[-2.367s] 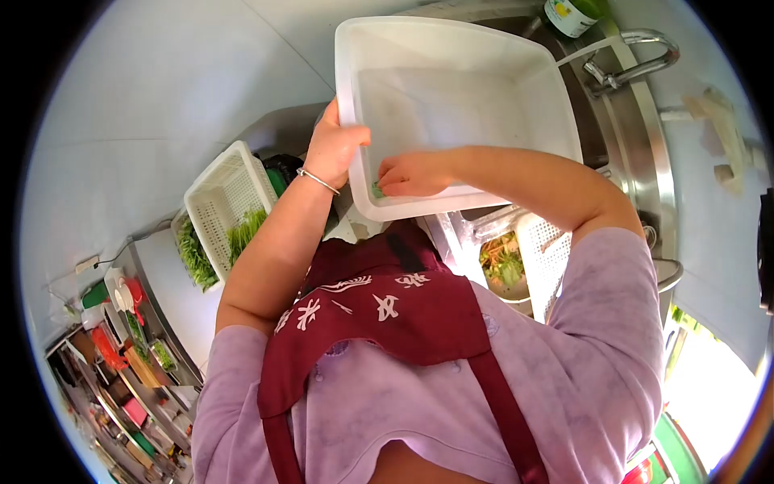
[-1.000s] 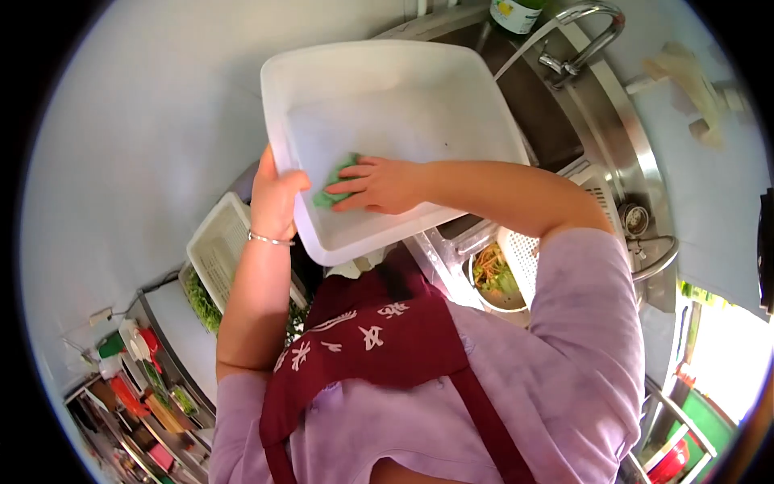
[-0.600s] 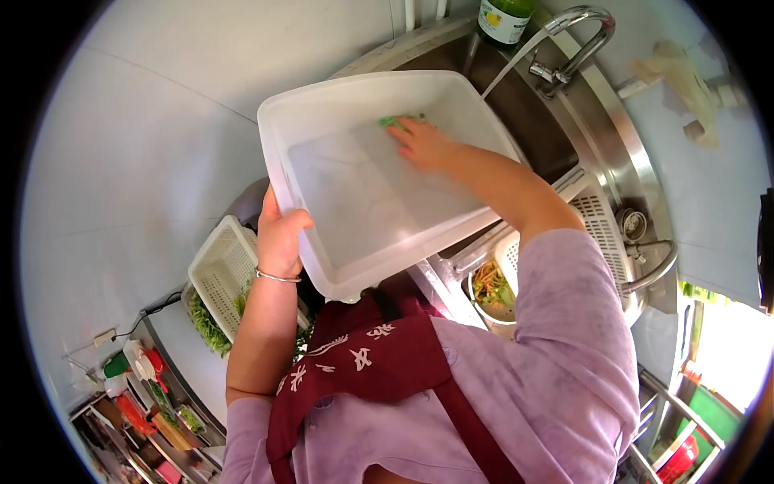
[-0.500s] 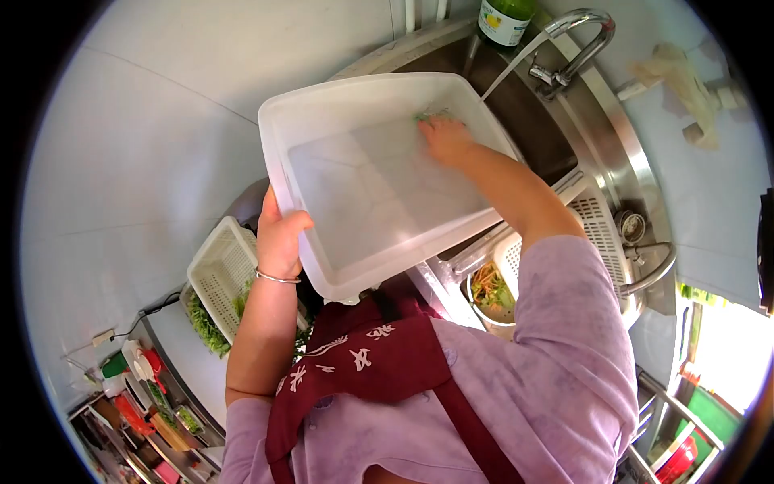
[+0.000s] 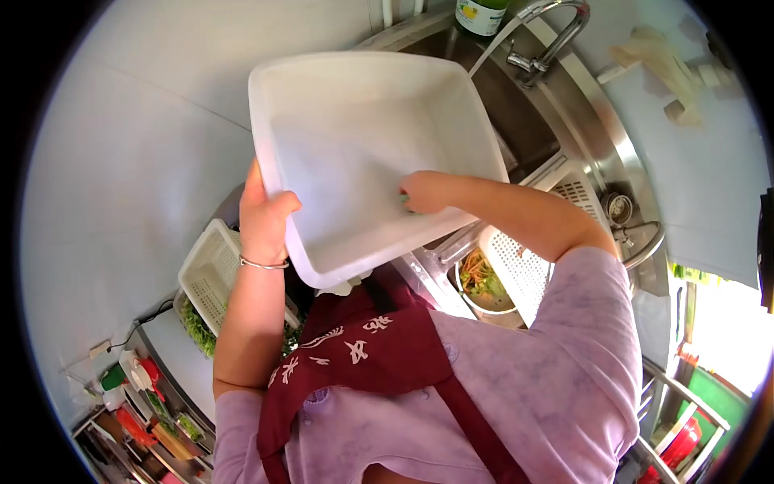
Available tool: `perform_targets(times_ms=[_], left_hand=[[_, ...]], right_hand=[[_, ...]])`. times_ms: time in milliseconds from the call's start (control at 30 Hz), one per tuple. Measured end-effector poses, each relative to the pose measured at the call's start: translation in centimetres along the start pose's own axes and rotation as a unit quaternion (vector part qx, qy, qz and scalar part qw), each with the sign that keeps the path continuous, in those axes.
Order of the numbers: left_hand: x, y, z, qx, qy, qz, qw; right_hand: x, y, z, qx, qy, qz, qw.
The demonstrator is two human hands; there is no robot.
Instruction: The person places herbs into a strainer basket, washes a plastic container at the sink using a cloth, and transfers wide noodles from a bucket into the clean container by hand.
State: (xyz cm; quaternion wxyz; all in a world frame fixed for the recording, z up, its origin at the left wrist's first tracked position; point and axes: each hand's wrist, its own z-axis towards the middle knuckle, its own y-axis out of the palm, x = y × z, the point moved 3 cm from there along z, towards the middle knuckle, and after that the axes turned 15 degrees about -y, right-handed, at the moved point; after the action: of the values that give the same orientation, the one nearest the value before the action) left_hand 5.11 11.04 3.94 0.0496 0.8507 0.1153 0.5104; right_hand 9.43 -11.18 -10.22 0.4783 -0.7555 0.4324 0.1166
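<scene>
Shirt: lilac (image 5: 532,371), nearest, under a dark red apron (image 5: 355,347) with white lettering.
Left hand: (image 5: 266,218) gripping the tub by its left edge, thumb over the rim, fingers hidden behind; a bracelet (image 5: 263,264) rings the wrist.
Right hand: (image 5: 427,192) inside the tub, fingers curled closed around the cloth; the arm crosses over the tub's near right corner.
Cloth: (image 5: 404,198) green, mostly hidden, a sliver showing at the right hand's fingers, over the tub's floor between its middle and near edge; whether it presses on the floor cannot be told.
Tub: (image 5: 355,121) white, tilted, its open side toward the person, its right side overlapping the sink.
Bowl: (image 5: 488,309) just beyond the tub's near right corner, with orange and green scraps (image 5: 481,274) in it.
Right basket: (image 5: 514,258) white, perforated, beside the bowl, partly behind the right arm.
Left basket: (image 5: 208,270) white, left of the left forearm, with greens (image 5: 197,327) along its outer edge.
Sink: (image 5: 528,125) steel, its basin beyond the tub's right edge.
Tap: (image 5: 574,20) at the sink's right edge, near its far end, water running.
Bottle: (image 5: 480,16) green, labelled, at the sink's far end.
</scene>
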Motion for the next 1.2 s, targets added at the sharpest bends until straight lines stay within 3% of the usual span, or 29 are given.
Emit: perform_targets(times_ms=[33, 100, 133, 200, 267, 333, 400, 533, 600, 633, 700, 733, 800, 833, 900, 1000, 1067, 1200], left_hand=[[0.7, 0.3, 0.0, -0.005, 0.019, 0.008, 1.0], [2.1, 0.8, -0.1, -0.012, 0.041, 0.021, 0.999], [2.9, 1.1, -0.3, -0.019, 0.066, 0.05, 0.996], [4.2, 1.8, -0.7, -0.025, 0.095, 0.082, 0.992], [5.3, 3.0, -1.3, -0.012, 0.17, 0.163, 0.972], [5.5, 3.5, -1.6, 0.008, 0.189, 0.2, 0.961], [5.6, 4.0, -2.2, 0.025, 0.204, 0.237, 0.95], [5.1, 5.6, -3.5, 0.067, 0.296, 0.379, 0.875], [4.8, 6.2, -3.9, 0.067, 0.323, 0.414, 0.848], [4.7, 6.6, -4.1, 0.058, 0.339, 0.439, 0.83], [4.5, 6.9, -4.3, 0.053, 0.361, 0.469, 0.804], [4.4, 6.9, -4.4, 0.052, 0.362, 0.47, 0.803], [4.3, 7.1, -4.6, 0.062, 0.385, 0.499, 0.774], [4.1, 7.2, -4.6, 0.061, 0.386, 0.5, 0.773], [3.7, 7.4, -4.4, 0.06, 0.39, 0.475, 0.787], [3.5, 7.4, -3.5, 0.084, 0.409, 0.457, 0.785], [3.4, 7.3, -3.0, 0.09, 0.403, 0.451, 0.791], [2.9, 7.1, -2.7, 0.085, 0.396, 0.442, 0.8]], right_hand=[[-1.0, -0.9, -0.1, 0.114, -0.019, 0.092, 0.989], [-3.4, -2.6, -0.1, 0.185, -0.095, 0.183, 0.961], [-4.4, -2.9, -0.2, 0.189, -0.096, 0.182, 0.96], [-6.5, -3.3, -0.2, 0.204, -0.204, 0.302, 0.909], [-5.8, -3.0, 1.2, 0.255, -0.224, 0.259, 0.904], [-4.9, -2.9, 2.0, 0.306, -0.242, 0.213, 0.896], [-3.5, -2.6, 2.3, 0.363, -0.214, 0.148, 0.895], [1.7, -0.3, 4.7, 0.395, -0.224, 0.139, 0.88], [3.8, 1.0, 5.0, 0.458, -0.14, 0.097, 0.872], [4.8, 1.9, 5.4, 0.459, -0.141, 0.099, 0.871], [6.4, 2.4, 5.5, 0.452, 0.01, 0.12, 0.884], [6.0, 2.0, 5.3, 0.454, 0.01, 0.12, 0.883], [4.2, 1.2, 5.1, 0.424, 0.07, 0.233, 0.873], [2.6, 0.6, 5.0, 0.425, 0.071, 0.234, 0.872], [-1.2, -1.0, 5.1, 0.516, -0.106, 0.188, 0.829], [-3.0, -1.9, 4.8, 0.55, -0.183, 0.182, 0.795], [0.0, -0.6, 7.1, 0.56, -0.187, 0.187, 0.785], [6.7, 1.8, 8.3, 0.52, -0.04, 0.112, 0.846]])
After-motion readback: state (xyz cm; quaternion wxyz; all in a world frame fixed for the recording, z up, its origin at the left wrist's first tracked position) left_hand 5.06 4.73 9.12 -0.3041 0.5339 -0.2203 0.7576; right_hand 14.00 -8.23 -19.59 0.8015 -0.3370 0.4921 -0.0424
